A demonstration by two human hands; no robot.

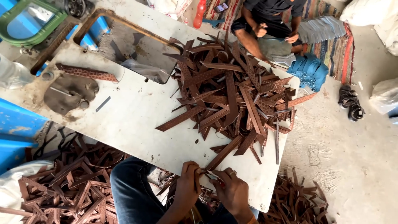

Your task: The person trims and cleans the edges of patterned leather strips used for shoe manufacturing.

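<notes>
My left hand (188, 182) and my right hand (233, 187) meet at the near edge of a white table (132, 120). Together they pinch the end of a brown patterned strip (224, 152) that runs up and to the right onto the table. A small tool seems to sit between my fingers, too small to make out. A big heap of similar brown strips (232, 89) covers the table's right half. My knee in blue jeans (132, 191) is below the table edge.
More brown strips lie on the floor at left (70, 191) and right (294, 203). A seated person (271, 20) works on a striped rug across the table. The table has a rectangular cutout (132, 45) at its far left. Dark sandals (350, 103) lie on the concrete floor.
</notes>
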